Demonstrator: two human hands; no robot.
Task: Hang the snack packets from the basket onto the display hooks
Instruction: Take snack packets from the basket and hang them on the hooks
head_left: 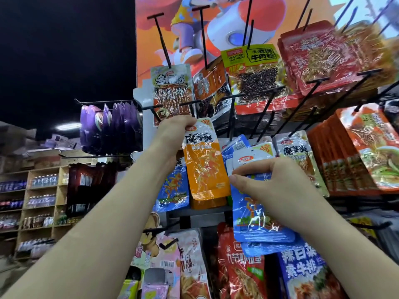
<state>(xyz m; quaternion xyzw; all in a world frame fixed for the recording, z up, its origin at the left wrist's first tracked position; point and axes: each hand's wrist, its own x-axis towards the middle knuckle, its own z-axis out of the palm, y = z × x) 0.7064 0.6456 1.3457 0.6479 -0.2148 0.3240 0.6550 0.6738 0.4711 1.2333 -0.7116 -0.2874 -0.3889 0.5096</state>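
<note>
Both arms are showing bare from wrist to frame edge. The left forearm (103,212) is looking long and slim, widening toward the lower corner. The right forearm (336,234) is looking thicker, being nearer the camera. The left grip (174,128) is showing mostly its wrist side, while the right grip (269,180) is showing knuckles and a rounded thumb tip.

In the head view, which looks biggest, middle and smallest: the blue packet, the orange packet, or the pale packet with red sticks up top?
1. blue packet, in the right hand; nearest the camera, so maybe not truly bigger.
2. orange packet, in the left hand.
3. pale packet, hanging higher up.
</note>
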